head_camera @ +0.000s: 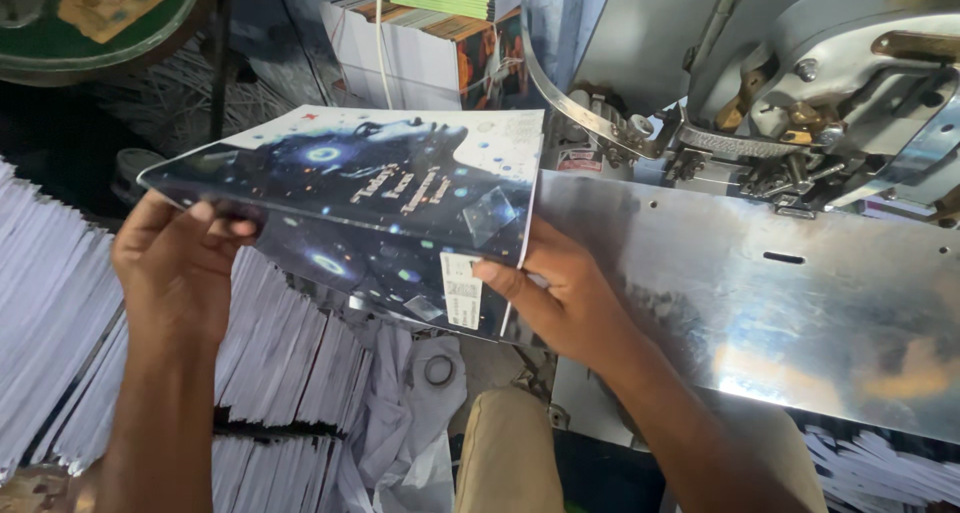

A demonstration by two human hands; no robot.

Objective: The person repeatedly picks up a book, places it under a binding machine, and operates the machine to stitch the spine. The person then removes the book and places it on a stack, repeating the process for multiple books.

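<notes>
I hold a thin booklet (pixel 370 203) with a dark blue starry cover, folded along its spine, in front of me. My left hand (pixel 175 268) grips its left edge, thumb on top. My right hand (pixel 555 303) grips its right edge near the white label patch, fingers wrapped under the cover. The booklet's right edge lies next to the shiny sloped metal plate (pixel 760 303) of a stitching machine (pixel 800 93) at the upper right.
Stacks of white folded sheets (pixel 60 313) lie at the left and below. Piles of finished booklets (pixel 440 33) stand at the back. A green round object (pixel 100 23) sits at the top left. My knee (pixel 505 453) shows at the bottom.
</notes>
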